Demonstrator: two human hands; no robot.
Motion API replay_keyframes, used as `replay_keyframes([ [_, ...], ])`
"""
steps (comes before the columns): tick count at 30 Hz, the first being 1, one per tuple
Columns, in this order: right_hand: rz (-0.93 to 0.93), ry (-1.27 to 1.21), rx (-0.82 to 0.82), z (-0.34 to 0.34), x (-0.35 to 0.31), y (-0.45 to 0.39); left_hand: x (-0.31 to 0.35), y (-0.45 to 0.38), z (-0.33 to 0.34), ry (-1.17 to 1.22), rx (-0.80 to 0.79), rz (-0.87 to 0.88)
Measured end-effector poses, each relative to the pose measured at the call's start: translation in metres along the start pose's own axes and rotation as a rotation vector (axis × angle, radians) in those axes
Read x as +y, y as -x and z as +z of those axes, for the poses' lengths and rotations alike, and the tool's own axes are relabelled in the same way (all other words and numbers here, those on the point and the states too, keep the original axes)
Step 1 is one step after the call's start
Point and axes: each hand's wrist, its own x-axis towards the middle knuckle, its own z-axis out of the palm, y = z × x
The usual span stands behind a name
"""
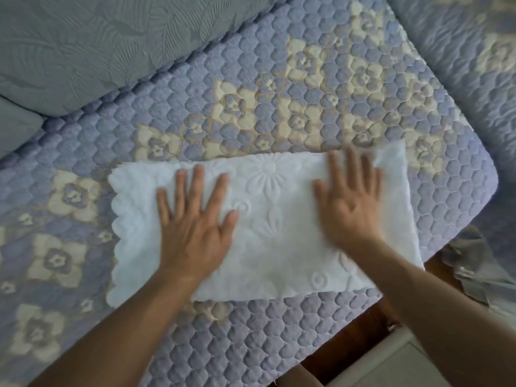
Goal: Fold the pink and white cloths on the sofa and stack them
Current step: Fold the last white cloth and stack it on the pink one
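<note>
Hands flat on white cloth (268, 219)

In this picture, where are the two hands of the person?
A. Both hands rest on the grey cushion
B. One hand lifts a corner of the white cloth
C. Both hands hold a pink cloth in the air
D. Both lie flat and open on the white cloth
D: the left hand and the right hand both press palm-down, fingers spread, on the white cloth, which lies on the quilted sofa cover; no pink cloth is in view.
</note>
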Motion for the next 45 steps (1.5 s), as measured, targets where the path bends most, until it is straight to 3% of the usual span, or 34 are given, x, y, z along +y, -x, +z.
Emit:
replay_keyframes([
  [4, 0.083, 0.071, -0.055, -0.003, 0.071, -0.018, -0.047, -0.005, 0.003, 0.048, -0.003, -0.099],
  [7, 0.121, 0.049, 0.020, -0.014, 0.059, -0.022, -0.059, 0.000, -0.007, 0.121, 0.070, -0.158],
  [10, 0.005, -0.347, 0.193, -0.026, -0.006, 0.005, -0.068, 0.018, -0.019, 0.269, 0.204, -0.418],
  [13, -0.145, -0.905, 0.007, -0.018, -0.099, 0.042, -0.091, 0.037, -0.005, 0.571, 0.099, -0.729],
  [15, -0.076, -1.025, -0.094, 0.003, -0.133, 0.045, -0.097, 0.043, 0.000, 0.670, 0.006, -0.798],
  [17, 0.060, -0.991, -0.062, 0.025, -0.143, 0.036, -0.096, 0.043, -0.002, 0.784, -0.062, -0.853],
  [20, 0.072, -0.895, -0.021, 0.039, -0.140, 0.030, -0.096, 0.034, -0.019, 1.128, -0.123, -0.907],
  [23, 0.194, -1.180, -0.093, 0.016, -0.133, 0.026, -0.092, 0.036, -0.063, 1.570, -0.374, -0.902],
  [25, 0.243, -1.340, -0.183, -0.014, -0.119, 0.022, -0.081, 0.044, -0.095, 1.629, -0.430, -0.775],
  [28, 0.301, -1.578, -0.479, -0.067, -0.094, 0.029, -0.036, 0.052, -0.137, 1.655, -0.399, -0.535],
  [32, 0.303, -1.600, -0.671, -0.126, -0.057, 0.048, 0.063, 0.048, -0.159, 1.456, -0.485, -0.155],
  [36, 0.324, -1.179, -0.365, -0.144, -0.013, 0.049, 0.156, 0.045, -0.156, 1.421, -0.600, 0.036],
  [38, 0.396, -1.090, -0.247, -0.131, 0.013, 0.042, 0.172, 0.043, -0.137, 1.324, -0.472, -0.014],
  [41, 0.420, -0.985, -0.265, -0.101, 0.049, 0.020, 0.162, 0.042, -0.095, 0.764, 0.007, -0.025],
  [42, 0.399, -0.909, -0.289, -0.090, 0.058, 0.013, 0.158, 0.043, -0.080, 0.582, 0.095, 0.008],
  [45, 0.333, -0.755, -0.275, -0.066, 0.076, 0.007, 0.162, 0.049, -0.047, 0.244, 0.011, -0.003],
])
